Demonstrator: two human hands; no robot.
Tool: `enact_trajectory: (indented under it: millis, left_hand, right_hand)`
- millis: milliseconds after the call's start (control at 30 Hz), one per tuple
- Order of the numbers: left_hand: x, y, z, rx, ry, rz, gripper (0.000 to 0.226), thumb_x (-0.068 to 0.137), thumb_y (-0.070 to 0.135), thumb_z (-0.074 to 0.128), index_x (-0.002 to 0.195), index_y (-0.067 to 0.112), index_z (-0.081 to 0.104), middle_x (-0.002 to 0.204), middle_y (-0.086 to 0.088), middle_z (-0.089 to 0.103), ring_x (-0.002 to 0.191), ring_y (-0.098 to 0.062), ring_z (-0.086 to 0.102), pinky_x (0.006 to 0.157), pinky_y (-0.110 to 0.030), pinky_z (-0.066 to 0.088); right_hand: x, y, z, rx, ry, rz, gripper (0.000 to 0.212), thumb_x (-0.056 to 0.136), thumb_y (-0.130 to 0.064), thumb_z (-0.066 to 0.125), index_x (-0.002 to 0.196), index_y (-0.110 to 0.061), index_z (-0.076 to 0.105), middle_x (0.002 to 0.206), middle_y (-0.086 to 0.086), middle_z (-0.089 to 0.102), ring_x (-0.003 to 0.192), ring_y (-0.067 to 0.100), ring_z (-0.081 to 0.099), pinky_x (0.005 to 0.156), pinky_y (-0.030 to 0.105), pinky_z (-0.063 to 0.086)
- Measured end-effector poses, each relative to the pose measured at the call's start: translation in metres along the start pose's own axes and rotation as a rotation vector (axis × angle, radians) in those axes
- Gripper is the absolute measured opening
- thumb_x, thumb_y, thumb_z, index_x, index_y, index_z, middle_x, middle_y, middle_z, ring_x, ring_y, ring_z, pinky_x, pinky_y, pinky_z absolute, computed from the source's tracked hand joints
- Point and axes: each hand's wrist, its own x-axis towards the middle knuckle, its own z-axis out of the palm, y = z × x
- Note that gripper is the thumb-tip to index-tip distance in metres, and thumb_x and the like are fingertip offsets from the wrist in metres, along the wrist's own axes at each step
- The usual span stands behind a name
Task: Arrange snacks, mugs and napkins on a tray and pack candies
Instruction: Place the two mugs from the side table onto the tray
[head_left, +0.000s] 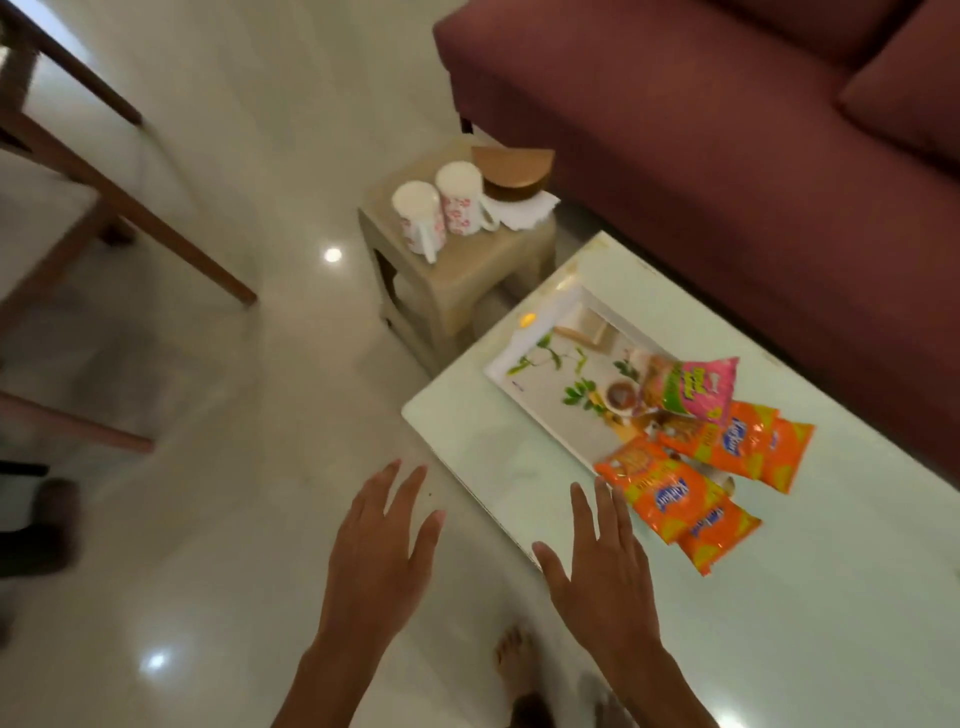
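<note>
A white tray (540, 395) with a leaf print lies on the pale glass table (779, 597). Orange snack packets (670, 499) and a pink one (691, 387) are piled on the tray's right end. Two white mugs with pink flowers (441, 213) stand upside down on a beige stool (467, 270), beside white napkins (519, 210) under a brown wooden holder (511, 171). My left hand (384, 551) hovers open over the floor, left of the table. Over the table's near corner, my right hand (597, 561) is open too, just short of the orange packets.
A maroon sofa (701, 130) runs behind the table and stool. Wooden chair legs (130, 208) stand at the left. The glossy white floor (234, 519) lies between. My bare foot (514, 660) shows below the table edge.
</note>
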Motion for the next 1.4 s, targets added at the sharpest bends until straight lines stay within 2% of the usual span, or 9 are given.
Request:
enact_trajectory:
  millis: [333,467,667,800,900,1033,1200,1333,1400]
  left_hand:
    - [0.034,-0.048,-0.044,-0.054,-0.139,-0.042,0.064,0.091,0.064,0.021,0.15,0.041,0.032,0.162,0.015,0.027,0.147,-0.005,0.027,0.113,-0.029,0.034]
    - [0.071,-0.085,-0.061,-0.07,-0.204,-0.066,0.051,0.088,0.066,0.025,0.139,0.058,0.025,0.157,0.022,0.031,0.136,0.011,0.024,0.105,-0.018,0.03]
    - [0.196,-0.119,-0.104,-0.176,-0.101,-0.027,0.04,0.098,0.026,0.056,0.138,0.021,0.056,0.139,0.001,0.058,0.13,-0.019,0.054,0.109,-0.031,0.039]
    - [0.335,-0.097,-0.122,-0.391,-0.038,0.018,0.032,0.103,0.036,0.051,0.134,0.033,0.059,0.132,0.009,0.062,0.118,-0.007,0.058,0.088,-0.015,0.046]
    - [0.425,-0.065,-0.114,-0.539,-0.01,0.058,0.017,0.101,0.042,0.049,0.11,0.05,0.061,0.108,0.018,0.066,0.104,-0.003,0.062,0.084,-0.022,0.051]
    - [0.503,-0.052,-0.087,-0.576,-0.107,0.08,0.041,0.103,0.039,0.049,0.139,0.019,0.055,0.133,0.004,0.062,0.121,-0.009,0.057,0.092,-0.01,0.044]
    - [0.539,-0.058,-0.065,-0.571,-0.252,0.18,0.043,0.101,0.045,0.046,0.135,0.023,0.057,0.118,0.019,0.065,0.109,0.004,0.06,0.087,-0.005,0.045]
    - [0.536,-0.065,-0.064,-0.631,-0.278,0.128,0.045,0.095,0.053,0.05,0.131,0.027,0.056,0.121,0.014,0.065,0.119,-0.011,0.061,0.1,-0.046,0.053]
    - [0.525,-0.066,-0.069,-0.641,-0.235,0.102,0.048,0.094,0.054,0.052,0.132,0.026,0.056,0.124,0.011,0.065,0.12,-0.014,0.062,0.1,-0.053,0.053]
  right_hand:
    - [0.067,-0.077,0.002,0.034,-0.035,0.015,0.069,0.096,-0.054,0.042,0.154,-0.024,0.021,0.164,0.002,0.009,0.151,0.02,0.011,0.113,0.039,0.035]
    - [0.118,-0.107,0.016,0.186,0.019,0.081,0.058,0.095,-0.044,0.051,0.147,-0.019,0.038,0.159,0.003,0.028,0.145,0.021,0.028,0.108,0.041,0.043]
    - [0.217,-0.165,0.01,0.498,0.138,0.082,0.049,0.097,-0.033,0.055,0.142,-0.017,0.043,0.146,0.001,0.044,0.136,0.016,0.038,0.106,0.029,0.035]
    - [0.303,-0.208,-0.009,0.762,0.217,0.095,0.054,0.093,-0.031,0.062,0.142,-0.019,0.045,0.14,0.002,0.05,0.127,0.016,0.048,0.104,0.038,0.046]
    - [0.356,-0.229,-0.014,0.751,0.249,0.08,0.06,0.091,-0.031,0.065,0.144,-0.015,0.042,0.143,0.004,0.049,0.13,0.018,0.046,0.104,0.031,0.041]
    - [0.399,-0.25,-0.012,0.744,0.282,0.106,0.06,0.088,-0.023,0.069,0.142,-0.012,0.044,0.141,0.007,0.051,0.128,0.02,0.043,0.096,0.017,0.031]
    - [0.432,-0.27,-0.005,0.853,0.371,0.168,0.057,0.091,-0.014,0.066,0.143,-0.015,0.042,0.139,0.002,0.055,0.128,0.016,0.049,0.103,0.025,0.042]
    - [0.437,-0.275,-0.006,0.828,0.476,0.223,0.047,0.094,-0.004,0.056,0.139,-0.016,0.049,0.127,0.003,0.065,0.115,0.019,0.061,0.094,0.037,0.054]
    - [0.434,-0.275,-0.009,0.794,0.498,0.204,0.048,0.094,-0.003,0.054,0.14,-0.017,0.051,0.118,0.003,0.07,0.105,0.02,0.066,0.089,0.033,0.056]
